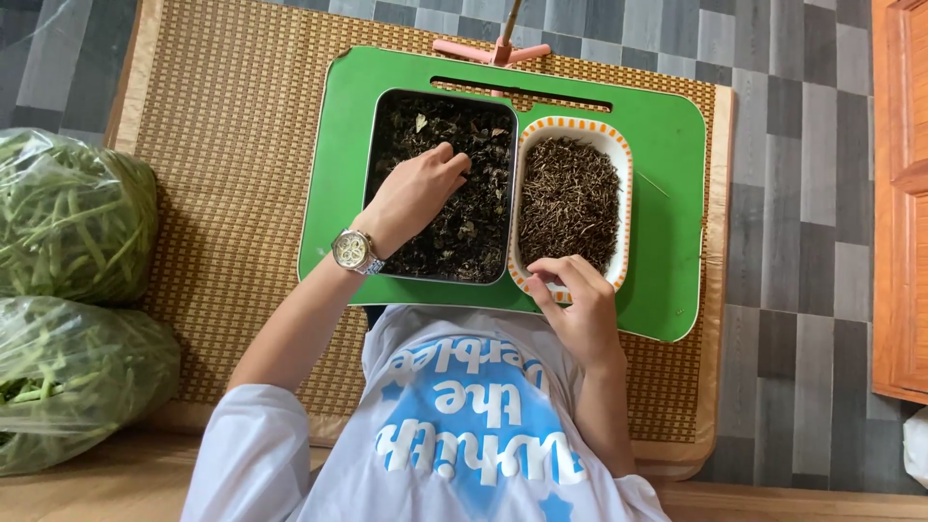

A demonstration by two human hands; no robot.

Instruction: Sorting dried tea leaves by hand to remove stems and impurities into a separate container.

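My left hand (418, 188), with a watch on its wrist, reaches into a dark metal tray (375, 145) full of dark dried leaves (478, 203); its fingertips pinch among them. My right hand (572, 302) rests at the near rim of a white dish with an orange-patterned edge (623, 155), which holds thin brown dried stems (568, 198). Its fingers curl together over the rim; what they hold is hidden. Both containers sit side by side on a green lap table (667, 242).
The green table stands on a woven straw mat (232, 145) over grey floor tiles. Two clear plastic bags of green beans (68, 217) lie at the left. A pink stand (498, 48) sits beyond the table. A wooden door (899, 193) is at the right.
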